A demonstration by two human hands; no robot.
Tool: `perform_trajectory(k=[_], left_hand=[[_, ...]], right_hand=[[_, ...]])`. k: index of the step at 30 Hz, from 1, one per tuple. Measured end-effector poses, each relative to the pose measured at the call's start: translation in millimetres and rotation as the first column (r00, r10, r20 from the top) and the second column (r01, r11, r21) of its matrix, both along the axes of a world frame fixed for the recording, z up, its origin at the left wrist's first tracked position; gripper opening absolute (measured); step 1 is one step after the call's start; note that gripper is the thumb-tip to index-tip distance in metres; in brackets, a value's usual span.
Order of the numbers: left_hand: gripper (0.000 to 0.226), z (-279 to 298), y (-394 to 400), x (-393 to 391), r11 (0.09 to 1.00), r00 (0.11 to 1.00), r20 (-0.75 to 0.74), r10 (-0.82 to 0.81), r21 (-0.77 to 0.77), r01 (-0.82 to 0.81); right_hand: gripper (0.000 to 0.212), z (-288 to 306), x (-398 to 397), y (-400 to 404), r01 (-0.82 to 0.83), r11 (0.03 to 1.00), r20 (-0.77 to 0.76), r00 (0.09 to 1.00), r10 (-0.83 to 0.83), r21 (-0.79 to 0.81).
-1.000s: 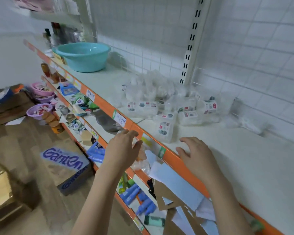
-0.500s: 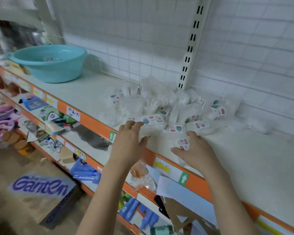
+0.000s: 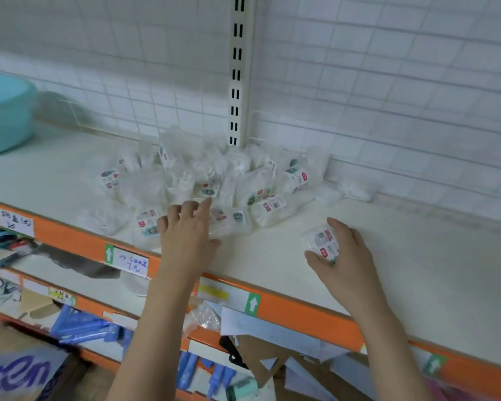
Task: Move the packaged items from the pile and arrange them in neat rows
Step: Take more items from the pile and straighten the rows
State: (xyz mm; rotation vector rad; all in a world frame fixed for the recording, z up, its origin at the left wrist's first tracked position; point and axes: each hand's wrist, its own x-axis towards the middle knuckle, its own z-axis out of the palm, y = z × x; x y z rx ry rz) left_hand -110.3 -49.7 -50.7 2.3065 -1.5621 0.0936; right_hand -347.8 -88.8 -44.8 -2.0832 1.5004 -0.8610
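Your right hand [image 3: 348, 261] pinches one small clear packet [image 3: 322, 242], thumb and fingers curled round it, over bare shelf [image 3: 402, 273]; your left hand [image 3: 187, 235] lies open, fingers stretched onto the pile of packets [image 3: 214, 180] just ahead; a teal basin [image 3: 3, 114] sits far left, contents unseen; labels too blurred to read.

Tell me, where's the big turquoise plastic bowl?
The turquoise plastic basin sits at the head view's far left on the white shelf, left of the pile of packets.
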Motion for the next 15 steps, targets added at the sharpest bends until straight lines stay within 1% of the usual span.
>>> perform_trajectory(k=[2,4,6,7,10,12,15], left_hand=[[0.079,4.6,1.1,-18.9,1.000,0.999,-0.036,-0.004,-0.012,0.003],[0.080,9.4,2.0,-46.0,0.998,0.996,-0.078,-0.032,-0.057,0.027],[0.081,13.3,-0.3,-80.7,0.988,0.986,-0.132,-0.101,-0.133,0.084],[0.081,14.7,-2.6,-101.3,0.978,0.975,-0.164,-0.150,-0.171,0.122],[0.080,14.7,-9.7,-175.8,0.951,0.929,-0.261,-0.264,-0.228,0.207],[0.079,11.3,-10.6,-234.9,0.938,0.894,-0.315,-0.320,-0.238,0.252],[0.080,5.1,-7.2,-319.0,0.920,0.855,-0.358,-0.375,-0.257,0.296]], right_hand=[[0.069,0.0,-17.0,0.2,0.016,1.000,0.010,1.000,-0.016,-0.020],[0.074,1.5,-42.2,-1.2,0.045,0.999,0.041,0.998,-0.044,-0.018],[0.076,3.0,-75.0,-2.9,0.090,0.996,0.063,0.994,-0.089,-0.007],[0.076,3.1,-94.4,-3.0,0.103,0.994,0.053,0.993,-0.101,-0.028],[0.071,2.8,-164.2,-0.7,0.094,0.990,0.019,0.995,-0.093,-0.104],[0.068,2.8,-218.8,4.4,0.081,0.990,0.012,0.997,-0.080,-0.117],[0.067,2.2,-294.0,8.8,0.115,0.984,0.018,0.993,-0.114,-0.137]])
